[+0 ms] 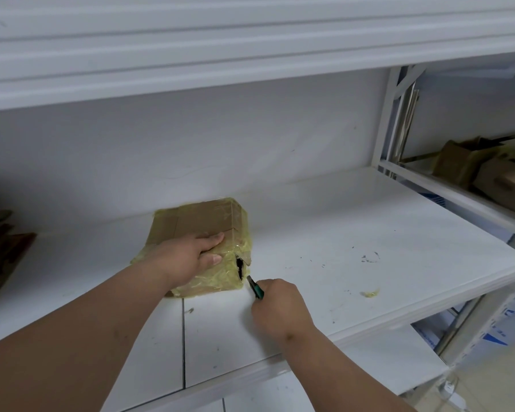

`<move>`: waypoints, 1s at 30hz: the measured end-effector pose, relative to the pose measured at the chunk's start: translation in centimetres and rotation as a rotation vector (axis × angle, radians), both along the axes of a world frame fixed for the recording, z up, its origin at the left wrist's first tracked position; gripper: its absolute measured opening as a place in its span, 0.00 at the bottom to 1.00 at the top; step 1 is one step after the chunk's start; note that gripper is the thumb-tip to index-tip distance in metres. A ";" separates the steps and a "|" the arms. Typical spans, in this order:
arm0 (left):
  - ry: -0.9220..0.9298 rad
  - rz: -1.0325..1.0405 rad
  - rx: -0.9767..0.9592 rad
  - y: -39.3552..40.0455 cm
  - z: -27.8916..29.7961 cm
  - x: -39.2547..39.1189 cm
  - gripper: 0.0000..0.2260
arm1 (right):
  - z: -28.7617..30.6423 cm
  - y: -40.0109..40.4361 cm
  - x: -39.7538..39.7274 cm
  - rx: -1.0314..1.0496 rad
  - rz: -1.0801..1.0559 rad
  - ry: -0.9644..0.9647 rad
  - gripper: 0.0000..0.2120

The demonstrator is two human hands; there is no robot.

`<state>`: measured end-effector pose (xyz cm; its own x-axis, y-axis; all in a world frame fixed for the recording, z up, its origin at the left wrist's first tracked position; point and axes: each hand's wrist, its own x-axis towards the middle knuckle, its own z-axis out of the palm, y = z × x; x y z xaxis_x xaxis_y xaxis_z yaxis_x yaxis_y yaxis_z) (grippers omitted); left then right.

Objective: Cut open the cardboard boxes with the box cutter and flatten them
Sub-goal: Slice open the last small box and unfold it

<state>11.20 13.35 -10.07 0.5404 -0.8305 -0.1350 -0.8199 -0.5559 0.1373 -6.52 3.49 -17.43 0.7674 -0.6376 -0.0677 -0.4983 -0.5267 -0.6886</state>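
left hand (191, 254) flat on taped box (202, 230), fingers together, thumb on front | right hand (275, 304) curled round box cutter (254, 288), blade at front-right corner slit

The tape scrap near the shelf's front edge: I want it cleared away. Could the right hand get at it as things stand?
Probably yes. The tape scrap lies in the open on the shelf, right of the right hand, nothing between. But that hand grips the box cutter, so it isn't free.
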 end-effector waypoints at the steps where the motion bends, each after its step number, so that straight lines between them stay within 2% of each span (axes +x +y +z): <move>1: 0.007 -0.002 0.002 -0.1 0.0 0.0 0.24 | 0.0 0.1 -0.1 -0.006 0.012 -0.037 0.11; 8: 0.036 -0.012 -0.001 -0.3 0.1 0.4 0.24 | -0.2 0.6 -0.5 -0.093 0.001 -0.118 0.05; 19: 0.029 -0.017 -0.006 0.0 0.2 0.0 0.24 | 0.1 0.6 -0.3 -0.149 0.015 -0.142 0.05; 24: 0.022 -0.020 -0.009 -0.1 0.3 -0.2 0.24 | 0.5 0.7 0.5 -0.091 0.035 -0.081 0.07; 30: 0.004 0.003 0.014 -0.1 0.2 -0.3 0.24 | 0.2 0.7 0.7 -0.035 0.041 0.097 0.10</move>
<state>10.93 13.23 -9.87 0.5423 -0.8269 -0.1487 -0.8177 -0.5601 0.1330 -5.84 4.16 -17.25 0.7841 -0.6087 -0.1212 -0.5390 -0.5710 -0.6192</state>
